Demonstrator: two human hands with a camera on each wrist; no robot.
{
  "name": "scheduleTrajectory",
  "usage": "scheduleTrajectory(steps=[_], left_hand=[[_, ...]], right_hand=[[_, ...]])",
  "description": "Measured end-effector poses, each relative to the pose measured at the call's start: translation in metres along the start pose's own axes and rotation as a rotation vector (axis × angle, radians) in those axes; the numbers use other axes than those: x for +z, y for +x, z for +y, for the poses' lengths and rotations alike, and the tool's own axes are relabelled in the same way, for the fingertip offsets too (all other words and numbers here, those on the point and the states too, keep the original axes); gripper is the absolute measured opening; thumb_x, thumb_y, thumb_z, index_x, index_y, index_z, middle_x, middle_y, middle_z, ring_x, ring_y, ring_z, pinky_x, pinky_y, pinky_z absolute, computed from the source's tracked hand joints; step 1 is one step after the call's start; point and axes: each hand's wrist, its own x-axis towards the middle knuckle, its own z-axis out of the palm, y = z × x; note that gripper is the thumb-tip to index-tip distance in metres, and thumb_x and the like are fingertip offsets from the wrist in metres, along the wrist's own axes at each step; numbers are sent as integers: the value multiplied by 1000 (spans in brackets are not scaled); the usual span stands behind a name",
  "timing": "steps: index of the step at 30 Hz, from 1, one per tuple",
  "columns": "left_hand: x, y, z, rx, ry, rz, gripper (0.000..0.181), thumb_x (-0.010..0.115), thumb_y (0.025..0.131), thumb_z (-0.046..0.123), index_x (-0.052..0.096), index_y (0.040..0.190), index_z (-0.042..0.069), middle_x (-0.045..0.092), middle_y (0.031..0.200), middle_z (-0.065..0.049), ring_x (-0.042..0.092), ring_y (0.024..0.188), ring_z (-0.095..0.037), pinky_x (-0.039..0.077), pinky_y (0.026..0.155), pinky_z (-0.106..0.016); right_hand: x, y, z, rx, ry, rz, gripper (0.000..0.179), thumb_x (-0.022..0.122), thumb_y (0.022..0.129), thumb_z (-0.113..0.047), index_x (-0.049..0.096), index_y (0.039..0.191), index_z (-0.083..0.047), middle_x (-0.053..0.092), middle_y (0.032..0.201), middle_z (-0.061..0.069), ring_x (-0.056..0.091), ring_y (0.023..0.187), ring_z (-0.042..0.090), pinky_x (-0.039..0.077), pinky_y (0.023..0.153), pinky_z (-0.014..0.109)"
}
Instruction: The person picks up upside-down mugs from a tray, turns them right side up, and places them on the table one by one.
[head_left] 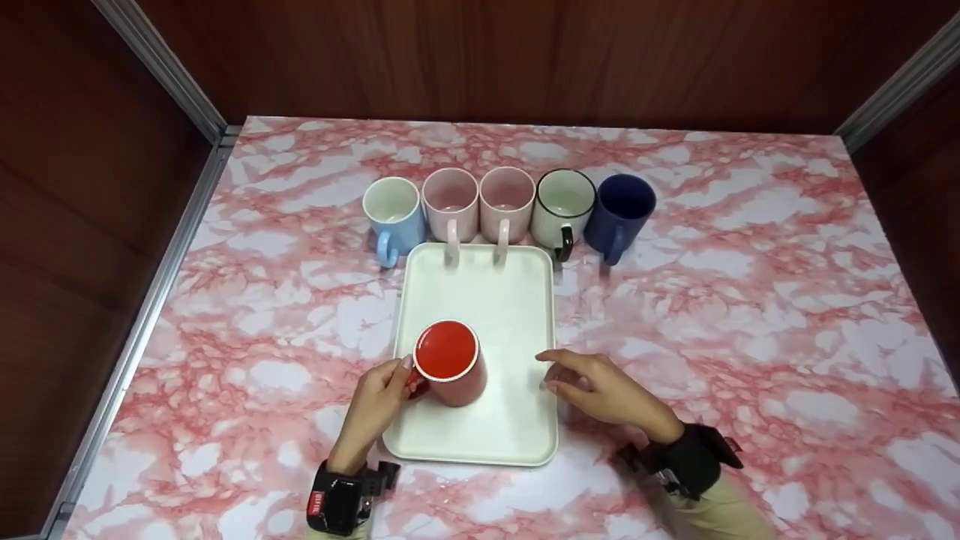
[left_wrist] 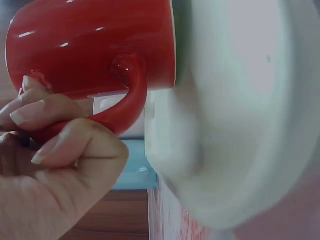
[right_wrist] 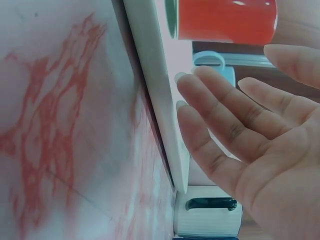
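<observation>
My left hand [head_left: 377, 396] pinches the handle [left_wrist: 131, 102] of a red mug [head_left: 459, 386] between thumb and curled fingers. The mug is upright, close over the left-front part of a cream-white rectangular tray [head_left: 495, 300]. In the left wrist view its base sits right by the tray surface. At the tray's right edge, my right hand [head_left: 611, 390] holds nothing; in the right wrist view its fingers [right_wrist: 225, 120] are spread and slightly bent, apart from the mug.
Behind the tray stands a row of mugs: light blue [head_left: 397, 229], two pink [head_left: 451, 221], white with a black rim and handle [head_left: 551, 229], and dark blue [head_left: 616, 225]. Their handles face me, some over the tray's far edge. Brown panels [head_left: 525, 60] enclose the marbled table [head_left: 750, 300].
</observation>
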Motion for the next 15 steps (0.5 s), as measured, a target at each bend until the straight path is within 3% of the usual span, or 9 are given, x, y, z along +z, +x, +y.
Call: scheduleTrajectory(steps=[4,10,15], left_hand=[[3,0,2,-21,-37,-6,36,45,97,19,53,69,-1,44,60,0,45,60,-12,38,59,-21],[11,3,10,-49,-179,-31,35,43,98,18,52,70,-2,44,61,-2,38,53,-7,31,50,-17],[21,7,14,-67,-266,-38,33,42,98,16,49,69,1,44,62,-2,37,52,-6,29,47,-16]], right_hand=[[-1,2,-11,22,7,-1,30,60,85,2,54,114,7,64,84,10,60,71,17,47,59,25],[-9,7,-42,4,47,-21,24,59,85,4,57,108,9,63,84,14,60,73,20,48,62,27],[-7,9,-43,6,80,-40,19,58,84,6,59,103,10,64,82,17,62,73,26,49,64,30]])
